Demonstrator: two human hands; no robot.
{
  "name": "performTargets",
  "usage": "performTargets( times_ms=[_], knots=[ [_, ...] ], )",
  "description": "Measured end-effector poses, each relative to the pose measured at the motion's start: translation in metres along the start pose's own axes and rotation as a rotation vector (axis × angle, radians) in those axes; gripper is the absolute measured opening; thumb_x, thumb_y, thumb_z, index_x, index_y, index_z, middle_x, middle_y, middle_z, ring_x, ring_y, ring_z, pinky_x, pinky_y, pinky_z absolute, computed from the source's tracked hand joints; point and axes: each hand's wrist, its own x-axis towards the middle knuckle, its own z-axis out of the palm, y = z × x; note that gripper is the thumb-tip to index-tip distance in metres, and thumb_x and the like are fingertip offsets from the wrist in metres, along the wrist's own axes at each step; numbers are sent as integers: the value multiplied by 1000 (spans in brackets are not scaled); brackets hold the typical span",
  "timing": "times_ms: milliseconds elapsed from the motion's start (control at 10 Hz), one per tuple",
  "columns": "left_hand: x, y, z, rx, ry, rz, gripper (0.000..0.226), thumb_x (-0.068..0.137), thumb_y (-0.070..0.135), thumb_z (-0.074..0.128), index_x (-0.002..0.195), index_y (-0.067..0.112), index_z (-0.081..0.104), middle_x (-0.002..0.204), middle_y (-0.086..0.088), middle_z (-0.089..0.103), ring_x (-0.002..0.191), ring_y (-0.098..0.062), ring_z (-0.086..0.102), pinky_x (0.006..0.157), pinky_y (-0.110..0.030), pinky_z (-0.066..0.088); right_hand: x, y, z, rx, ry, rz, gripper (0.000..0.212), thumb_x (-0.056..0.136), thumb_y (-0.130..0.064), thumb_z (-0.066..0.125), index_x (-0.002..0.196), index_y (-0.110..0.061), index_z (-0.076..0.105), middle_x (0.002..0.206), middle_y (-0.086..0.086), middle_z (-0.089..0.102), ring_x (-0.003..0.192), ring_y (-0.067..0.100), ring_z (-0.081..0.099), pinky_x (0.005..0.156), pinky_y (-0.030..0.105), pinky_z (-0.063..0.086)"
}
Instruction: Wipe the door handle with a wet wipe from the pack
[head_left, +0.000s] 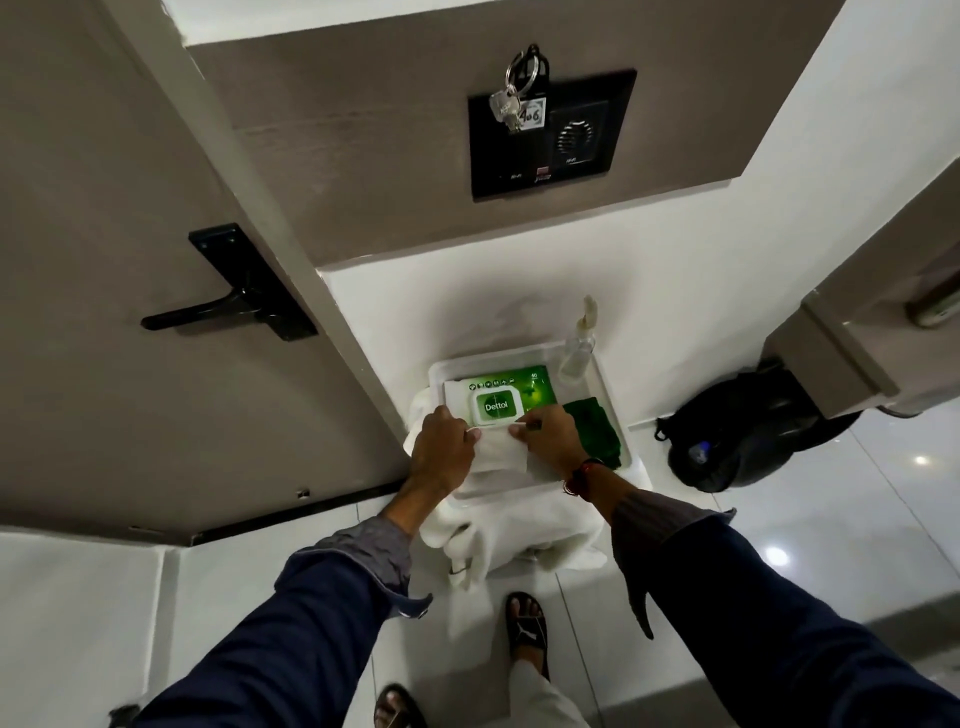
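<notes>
A green and white wet wipe pack (524, 392) lies in a white tray (605, 384) near the floor, its lid down. Just in front of the pack, a white wet wipe (501, 453) is stretched between both hands. My left hand (441, 452) pinches its left edge and my right hand (550, 441) pinches its right edge. The black lever door handle (208, 310) on its black plate sits on the brown door at the upper left, well away from both hands.
A clear spray bottle (579, 343) and a dark green cloth (595, 431) share the tray. White towels (519, 540) hang under it. A black backpack (737, 436) lies at the right. Keys (511, 104) hang on a black wall panel. My sandalled feet stand below.
</notes>
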Motion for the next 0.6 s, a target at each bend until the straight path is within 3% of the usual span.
performTargets(
  times_ms=[200,400,500,600],
  knots=[
    [-5,-4,10,355,-100,51,44,101,39,54,124,4,66,141,-18,45,127,-36,47,105,-47,46,-5,8,18,-412,-37,-5,36,90,-29,75,116,-10,60,120,15,65,106,35,67,86,40,55],
    [-14,-14,-38,330,63,182,50,97,45,59,130,7,56,136,-14,48,122,-34,49,99,-49,49,-20,-35,8,-597,157,-377,43,90,-14,64,132,-8,57,129,13,58,113,35,60,85,46,57],
    [-15,-23,-102,244,366,252,54,98,42,58,139,7,52,144,-14,49,129,-34,49,105,-46,46,-22,-99,-9,-661,410,-708,48,87,-15,64,135,-8,61,136,15,61,114,35,61,88,45,54],
    [-24,-28,-180,234,691,296,62,98,47,55,146,9,46,150,-11,49,137,-28,47,112,-46,40,-37,-180,-33,-716,527,-987,56,93,-22,56,147,-8,51,151,18,50,129,36,54,102,46,47]
  ],
)
